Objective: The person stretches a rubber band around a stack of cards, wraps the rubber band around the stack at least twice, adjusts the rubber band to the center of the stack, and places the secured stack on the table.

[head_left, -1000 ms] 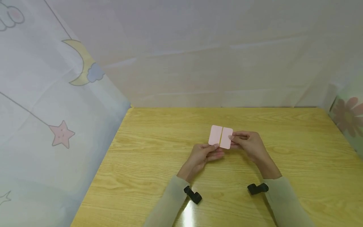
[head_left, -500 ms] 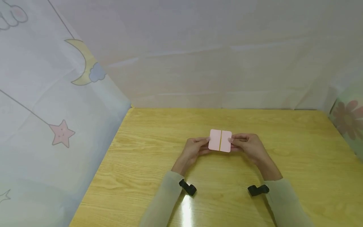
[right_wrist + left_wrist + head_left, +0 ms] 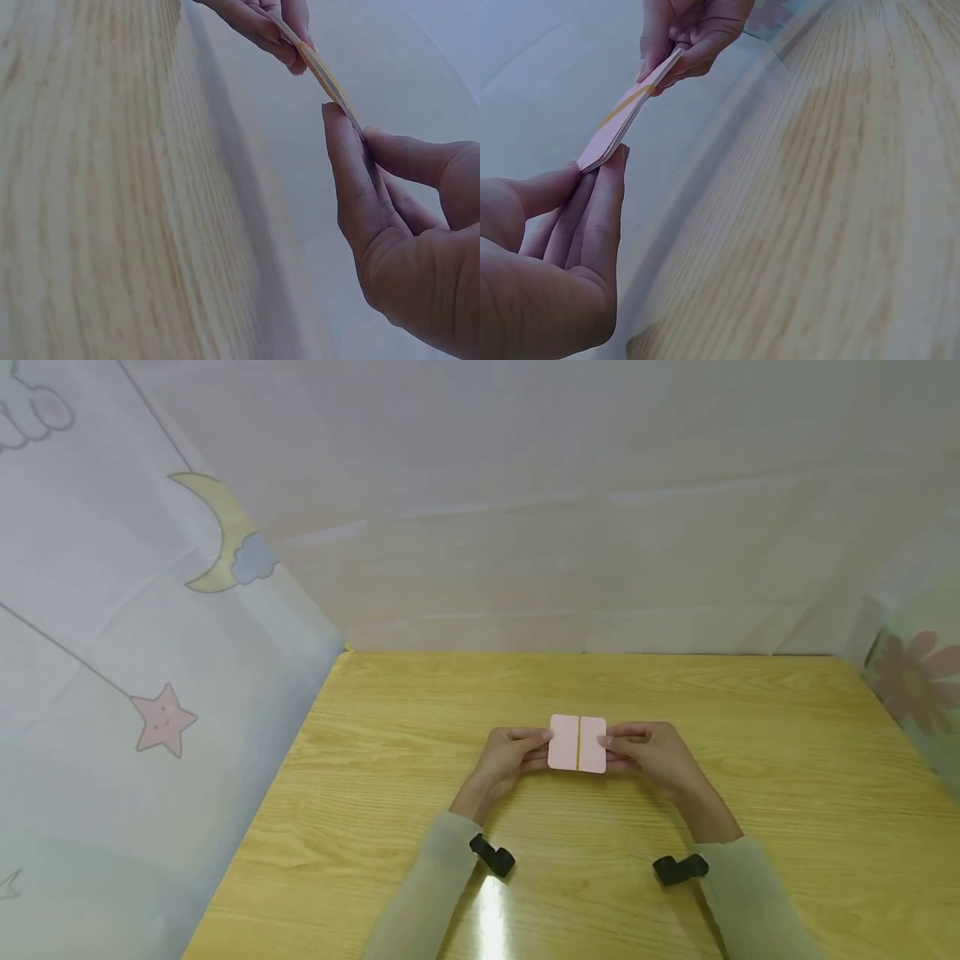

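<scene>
A thin stack of pink cards point(image 3: 564, 743) with rounded corners is held up over the table, a yellow rubber band point(image 3: 578, 743) running across its middle. My left hand point(image 3: 508, 760) pinches the left edge, thumb on the pink face and fingers behind. At the opposite edge my right hand point(image 3: 660, 758) pinches the stack in the same way. Seen edge-on in the left wrist view, the stack point(image 3: 615, 131) shows several layers, and the band point(image 3: 630, 105) wraps round them. The right wrist view shows the band point(image 3: 319, 69) stretched over the stack's edge.
The wood-grain table point(image 3: 375, 827) extends on all sides of the hands. A pale cloth backdrop point(image 3: 600, 527) stands behind it, and a printed cloth with a star point(image 3: 167, 720) borders the left side. Black straps point(image 3: 492, 856) sit on the wrists over pale sleeves point(image 3: 427, 885).
My left hand has shifted from the stack's lower edge up to its left edge. The stack has been levelled and has come slightly nearer and leftward; my right hand has kept its pinch.
</scene>
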`<move>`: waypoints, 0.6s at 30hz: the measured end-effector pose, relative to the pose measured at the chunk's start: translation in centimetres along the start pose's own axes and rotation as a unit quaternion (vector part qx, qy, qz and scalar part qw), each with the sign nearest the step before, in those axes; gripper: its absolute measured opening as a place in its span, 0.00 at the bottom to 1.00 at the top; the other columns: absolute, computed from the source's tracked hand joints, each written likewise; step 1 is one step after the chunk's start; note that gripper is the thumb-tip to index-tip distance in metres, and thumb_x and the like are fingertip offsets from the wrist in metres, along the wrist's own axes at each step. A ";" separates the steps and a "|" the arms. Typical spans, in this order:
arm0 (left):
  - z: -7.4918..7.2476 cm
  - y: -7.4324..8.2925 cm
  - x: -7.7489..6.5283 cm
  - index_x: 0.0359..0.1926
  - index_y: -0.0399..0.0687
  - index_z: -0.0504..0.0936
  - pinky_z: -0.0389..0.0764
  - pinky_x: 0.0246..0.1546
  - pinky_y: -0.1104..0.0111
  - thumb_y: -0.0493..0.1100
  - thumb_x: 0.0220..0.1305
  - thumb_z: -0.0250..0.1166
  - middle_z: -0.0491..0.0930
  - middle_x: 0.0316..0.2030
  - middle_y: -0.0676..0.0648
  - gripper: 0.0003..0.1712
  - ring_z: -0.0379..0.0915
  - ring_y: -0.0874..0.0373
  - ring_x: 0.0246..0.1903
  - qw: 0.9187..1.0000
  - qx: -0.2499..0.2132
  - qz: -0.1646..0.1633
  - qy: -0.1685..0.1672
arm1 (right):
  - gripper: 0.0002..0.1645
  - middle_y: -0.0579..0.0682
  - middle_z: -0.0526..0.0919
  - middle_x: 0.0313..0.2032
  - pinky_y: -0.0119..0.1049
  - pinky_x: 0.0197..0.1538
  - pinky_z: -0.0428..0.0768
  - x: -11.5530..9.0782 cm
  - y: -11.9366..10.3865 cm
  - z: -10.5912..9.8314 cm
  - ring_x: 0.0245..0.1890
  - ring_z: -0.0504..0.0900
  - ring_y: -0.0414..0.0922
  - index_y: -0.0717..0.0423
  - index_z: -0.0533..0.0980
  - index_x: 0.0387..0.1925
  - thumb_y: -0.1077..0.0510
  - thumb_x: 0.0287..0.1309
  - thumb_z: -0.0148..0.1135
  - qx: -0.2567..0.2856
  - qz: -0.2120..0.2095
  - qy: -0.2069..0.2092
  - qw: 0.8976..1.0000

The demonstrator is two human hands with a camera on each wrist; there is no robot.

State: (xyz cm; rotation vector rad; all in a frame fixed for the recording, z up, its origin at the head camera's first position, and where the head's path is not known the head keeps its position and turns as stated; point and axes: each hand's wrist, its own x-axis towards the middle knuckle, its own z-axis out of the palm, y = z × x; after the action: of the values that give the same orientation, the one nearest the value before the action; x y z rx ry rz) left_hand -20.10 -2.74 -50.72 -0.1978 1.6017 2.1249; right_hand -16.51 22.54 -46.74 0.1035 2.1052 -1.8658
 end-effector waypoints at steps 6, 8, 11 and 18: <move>-0.2 0.1 -0.1 0.50 0.31 0.89 0.92 0.46 0.62 0.34 0.69 0.70 0.91 0.46 0.36 0.12 0.91 0.54 0.40 1.000 0.009 -0.009 -0.007 | 0.28 0.51 0.89 0.43 0.40 0.48 0.92 0.1 0.3 0.1 0.38 0.92 0.40 0.79 0.73 0.62 0.60 0.73 0.65 -0.011 -0.001 0.005 1.000; -0.2 0.2 -0.1 0.50 0.31 0.89 0.92 0.45 0.63 0.33 0.68 0.71 0.91 0.46 0.37 0.11 0.91 0.55 0.39 1.000 0.011 -0.012 -0.007 | 0.28 0.53 0.89 0.44 0.39 0.48 0.92 0.1 0.4 0.2 0.38 0.92 0.41 0.78 0.73 0.63 0.59 0.73 0.65 -0.014 0.001 0.007 1.000; -0.3 0.4 -0.2 0.49 0.32 0.89 0.92 0.44 0.63 0.32 0.67 0.71 0.91 0.45 0.38 0.11 0.90 0.55 0.39 1.000 0.016 -0.013 -0.004 | 0.29 0.54 0.89 0.45 0.38 0.48 0.92 0.2 0.5 0.4 0.38 0.92 0.41 0.77 0.73 0.63 0.57 0.73 0.66 -0.014 0.006 0.009 1.000; -0.8 0.5 -0.2 0.48 0.31 0.89 0.92 0.44 0.63 0.31 0.67 0.71 0.91 0.44 0.39 0.10 0.90 0.55 0.37 1.000 0.024 -0.014 -0.003 | 0.29 0.52 0.89 0.43 0.38 0.47 0.92 0.4 0.6 0.7 0.38 0.92 0.41 0.77 0.74 0.63 0.57 0.72 0.67 -0.005 0.008 0.008 1.000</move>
State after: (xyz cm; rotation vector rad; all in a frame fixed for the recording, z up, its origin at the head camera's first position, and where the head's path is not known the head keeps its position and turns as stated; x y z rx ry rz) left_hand -20.26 -3.60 -50.46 -0.1962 1.6348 2.0617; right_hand -16.57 21.84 -47.48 0.1322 2.1178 -1.8514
